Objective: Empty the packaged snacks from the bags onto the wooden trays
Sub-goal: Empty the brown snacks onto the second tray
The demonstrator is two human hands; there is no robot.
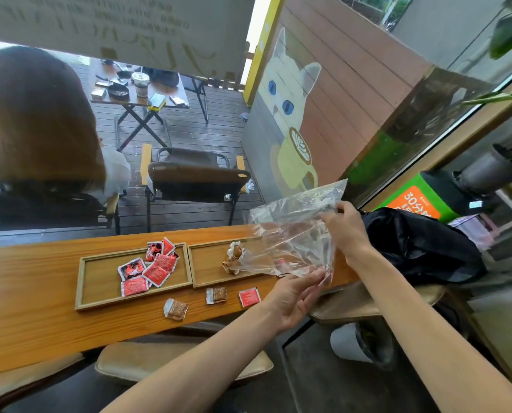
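Observation:
Two wooden trays lie side by side on the wooden counter. The left tray (99, 281) holds several red snack packets (156, 268). The right tray (207, 263) holds brown-and-white wrapped snacks (233, 257). Over its right end I hold a clear plastic bag (290, 234). My right hand (342, 226) grips the bag's upper edge. My left hand (296, 293) pinches its lower corner. A red packet (280, 262) shows through the plastic. On the counter in front of the trays lie two brown packets (175, 309) (216, 295) and one red packet (249, 297).
A black bag (421, 242) sits at the counter's right end. Cushioned stools (183, 359) stand below the counter's near edge. Beyond the glass, a person with long hair sits by folding chairs and a table. A white pot (353, 342) stands on the floor.

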